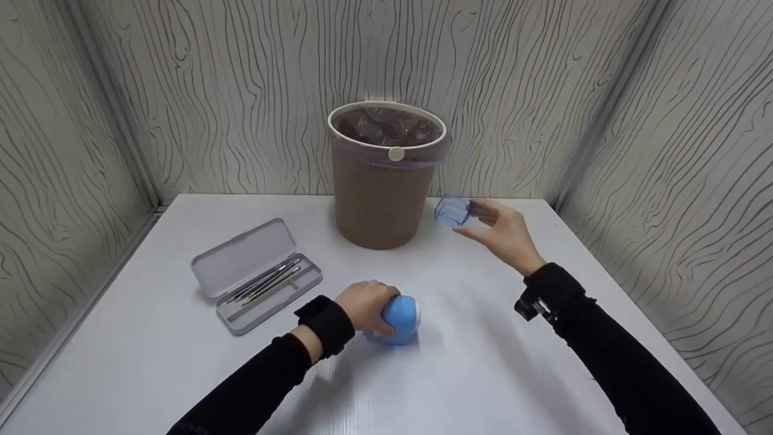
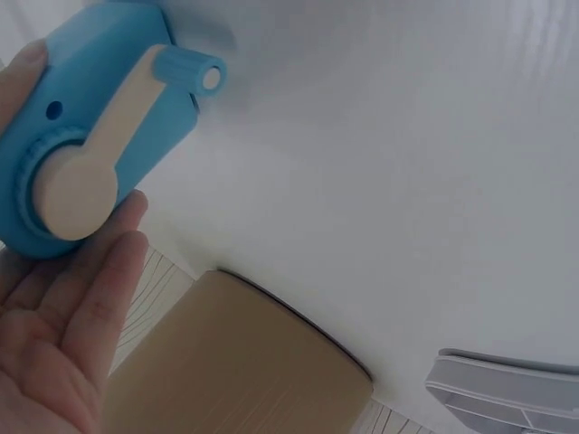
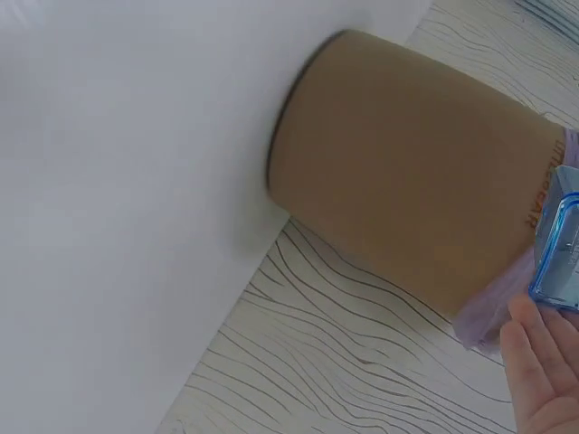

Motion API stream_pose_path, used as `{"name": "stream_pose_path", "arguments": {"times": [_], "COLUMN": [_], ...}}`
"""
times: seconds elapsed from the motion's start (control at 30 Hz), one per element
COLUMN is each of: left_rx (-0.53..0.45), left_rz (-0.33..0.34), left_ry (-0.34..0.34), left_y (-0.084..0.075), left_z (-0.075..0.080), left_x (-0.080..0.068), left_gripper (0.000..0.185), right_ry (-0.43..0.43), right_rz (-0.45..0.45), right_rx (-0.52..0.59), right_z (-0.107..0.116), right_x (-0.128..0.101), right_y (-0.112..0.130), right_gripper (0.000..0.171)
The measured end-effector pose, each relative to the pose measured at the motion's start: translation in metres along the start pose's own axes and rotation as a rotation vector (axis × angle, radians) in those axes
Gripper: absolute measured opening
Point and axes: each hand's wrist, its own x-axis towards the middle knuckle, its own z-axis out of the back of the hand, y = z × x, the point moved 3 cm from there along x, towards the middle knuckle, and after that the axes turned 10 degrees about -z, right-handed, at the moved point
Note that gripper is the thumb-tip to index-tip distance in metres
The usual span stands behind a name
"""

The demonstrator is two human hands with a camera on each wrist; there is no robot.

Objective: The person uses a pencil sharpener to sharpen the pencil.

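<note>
A brown waste bin (image 1: 381,199) lined with a plastic bag stands at the middle of the white tabletop's (image 1: 483,374) far edge. An open grey case (image 1: 256,275) holding slim tools lies toward the left edge. Near the middle, the left hand (image 1: 362,305) curls its grip around a blue hand-crank sharpener (image 1: 401,319) resting on the tabletop. The right hand (image 1: 504,232), raised just right of the bin, pinches a clear blue drawer (image 1: 453,210) in its fingertips.

Both my arms are covered by long black sleeves reaching the wrists. My left hand (image 1: 364,305) has a broad black band strapped at its wrist. My right hand (image 1: 506,234) has a black cuff carrying a small black device with a metallic fitting underneath.
</note>
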Motion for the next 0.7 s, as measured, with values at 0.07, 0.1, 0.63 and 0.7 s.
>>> {"name": "stream_pose_path", "arguments": {"times": [0.07, 0.1, 0.63, 0.7], "left_rx": [-0.002, -0.003, 0.014, 0.017], "left_rz": [0.007, 0.008, 0.014, 0.01], "left_ry": [0.003, 0.003, 0.009, 0.006], "left_y": [0.001, 0.0, 0.0, 0.001], "left_z": [0.0, 0.0, 0.0, 0.0], "left_x": [0.0, 0.0, 0.001, 0.0], "left_gripper": [0.059, 0.059, 0.058, 0.057], "right_ry": [0.044, 0.071, 0.458, 0.506], "right_rz": [-0.012, -0.018, -0.097, -0.106], "right_rx": [0.014, 0.02, 0.058, 0.069], "right_z": [-0.009, -0.014, -0.055, -0.058], "right_x": [-0.013, -0.019, -0.083, -0.086], "right_y": [-0.01, -0.016, -0.077, -0.08], "right_gripper": [0.064, 0.064, 0.065, 0.066]}}
